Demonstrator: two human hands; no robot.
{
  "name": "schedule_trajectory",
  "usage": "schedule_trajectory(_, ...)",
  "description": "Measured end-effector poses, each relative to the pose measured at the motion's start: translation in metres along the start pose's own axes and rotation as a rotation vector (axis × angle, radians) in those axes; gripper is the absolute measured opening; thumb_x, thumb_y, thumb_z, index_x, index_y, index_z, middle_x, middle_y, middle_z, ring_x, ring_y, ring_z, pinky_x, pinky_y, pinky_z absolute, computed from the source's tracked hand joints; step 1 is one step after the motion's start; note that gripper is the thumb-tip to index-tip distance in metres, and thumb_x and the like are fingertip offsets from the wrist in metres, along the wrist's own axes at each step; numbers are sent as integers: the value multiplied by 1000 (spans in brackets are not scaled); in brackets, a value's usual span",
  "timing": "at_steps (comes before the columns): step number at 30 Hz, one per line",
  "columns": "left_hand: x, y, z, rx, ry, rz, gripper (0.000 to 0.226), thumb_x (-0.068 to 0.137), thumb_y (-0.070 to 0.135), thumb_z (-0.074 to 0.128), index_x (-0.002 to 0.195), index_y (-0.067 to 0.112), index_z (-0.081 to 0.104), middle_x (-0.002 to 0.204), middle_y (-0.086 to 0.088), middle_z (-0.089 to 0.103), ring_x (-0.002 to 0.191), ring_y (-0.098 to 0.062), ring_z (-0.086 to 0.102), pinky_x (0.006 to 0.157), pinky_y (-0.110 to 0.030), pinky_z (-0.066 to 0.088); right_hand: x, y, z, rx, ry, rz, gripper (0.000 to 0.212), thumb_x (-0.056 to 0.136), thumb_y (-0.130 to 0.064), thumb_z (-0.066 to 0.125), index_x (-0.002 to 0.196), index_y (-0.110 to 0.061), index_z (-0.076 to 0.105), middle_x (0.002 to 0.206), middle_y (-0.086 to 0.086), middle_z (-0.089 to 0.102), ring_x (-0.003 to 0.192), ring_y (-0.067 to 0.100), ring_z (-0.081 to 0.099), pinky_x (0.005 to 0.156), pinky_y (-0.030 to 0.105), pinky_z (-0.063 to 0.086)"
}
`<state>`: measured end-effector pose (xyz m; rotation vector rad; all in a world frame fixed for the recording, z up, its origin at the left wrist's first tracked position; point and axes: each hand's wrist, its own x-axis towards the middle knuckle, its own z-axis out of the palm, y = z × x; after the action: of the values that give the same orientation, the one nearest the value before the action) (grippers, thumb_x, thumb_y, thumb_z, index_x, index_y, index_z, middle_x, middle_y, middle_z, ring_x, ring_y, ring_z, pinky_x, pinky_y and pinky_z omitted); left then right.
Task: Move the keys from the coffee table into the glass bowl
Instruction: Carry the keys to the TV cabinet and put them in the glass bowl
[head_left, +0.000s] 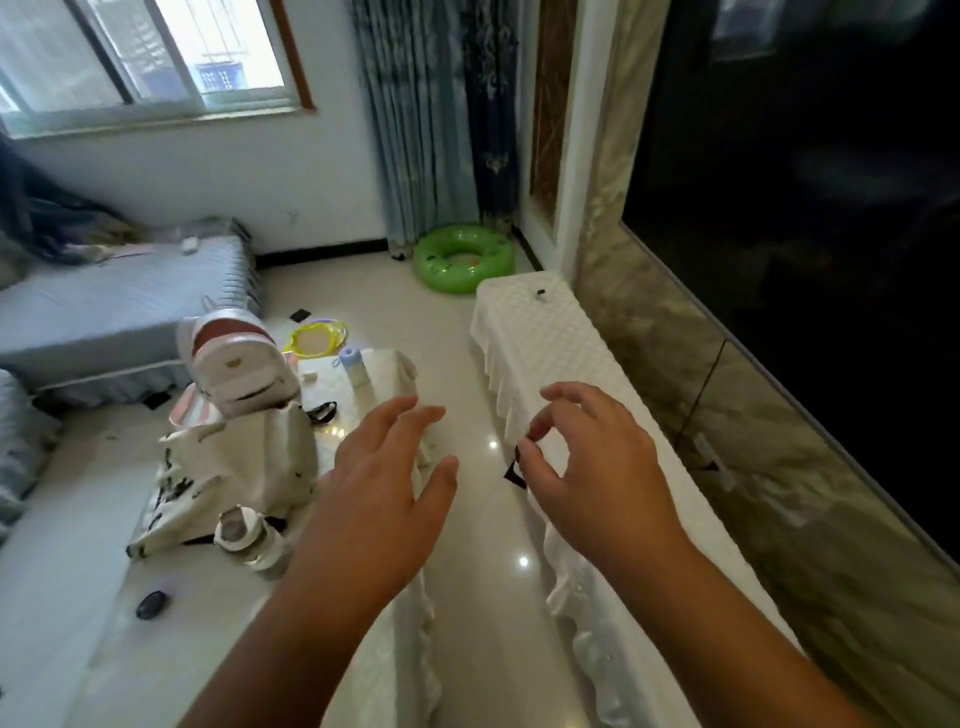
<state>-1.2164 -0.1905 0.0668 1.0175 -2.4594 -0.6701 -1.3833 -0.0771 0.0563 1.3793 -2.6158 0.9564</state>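
Observation:
My right hand (592, 467) hovers over the near edge of a low cabinet draped in white cloth (545, 338). Its thumb and forefinger pinch a small black strap (513, 475), seemingly the keys' strap; no metal key shows. My left hand (384, 483) is open with fingers spread, holding nothing, above the right edge of the cloth-covered coffee table (208, 597). A black looped strap (322, 413) lies on the table beyond my left hand. I cannot make out a glass bowl.
On the coffee table stand a white tote bag (234, 478), a silver backpack (239, 364), a bottle lying on its side (249, 540), a dark oval object (151, 605) and a blue-capped bottle (356, 366). A green swim ring (462, 257) and a yellow-rimmed basin (314, 338) lie on the floor.

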Motion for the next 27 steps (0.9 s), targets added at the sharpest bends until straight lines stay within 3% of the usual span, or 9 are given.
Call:
schedule_trajectory(6, 16, 20, 18, -14, 18, -35, 47, 88, 56, 44, 134, 46, 44, 148, 24, 31, 136, -2, 29, 105, -43, 39, 30, 10, 2, 192, -14, -14, 13, 87, -53, 62, 91, -41, 59, 131, -22, 53, 122, 2, 46, 103, 39, 42)
schedule_trajectory(10, 34, 20, 31, -22, -30, -73, 38, 91, 53, 46, 128, 44, 53, 149, 19, 33, 138, -6, 29, 109, -40, 33, 49, 13, 8, 403, -28, 4, 10, 87, -51, 63, 89, -42, 59, 125, -32, 48, 121, -4, 45, 101, 28, 41)
schedule_trajectory(14, 62, 19, 45, -125, -21, -17, 27, 95, 44, 50, 118, 39, 62, 143, 18, 43, 133, -5, 36, 107, -41, 37, 76, 20, 12, 601, -58, 38, 9, 88, -47, 63, 91, -39, 62, 125, -30, 52, 122, -5, 46, 100, 33, 47)
schedule_trajectory(20, 135, 3, 66, -393, 33, 22, 21, 94, 34, 57, 112, 44, 61, 134, 17, 49, 129, -1, 43, 103, -41, 43, 137, 33, 33, 628, -65, 97, 12, 91, -47, 58, 95, -36, 62, 123, -32, 51, 121, -10, 45, 92, 5, 32)
schedule_trajectory(23, 185, -17, 66, -411, 56, 54, 17, 92, 37, 59, 103, 50, 60, 129, 22, 52, 124, 2, 47, 98, -34, 46, 175, 32, 52, 608, -76, 102, 10, 91, -46, 59, 96, -37, 62, 125, -32, 50, 122, -9, 45, 94, 6, 31)
schedule_trajectory(27, 255, -44, 50, -352, 128, 112, 12, 87, 37, 66, 92, 47, 62, 123, 22, 58, 119, 3, 51, 98, -23, 42, 235, 22, 73, 573, -101, 159, 20, 87, -58, 57, 100, -42, 59, 132, -36, 45, 124, -14, 39, 91, 9, 30)
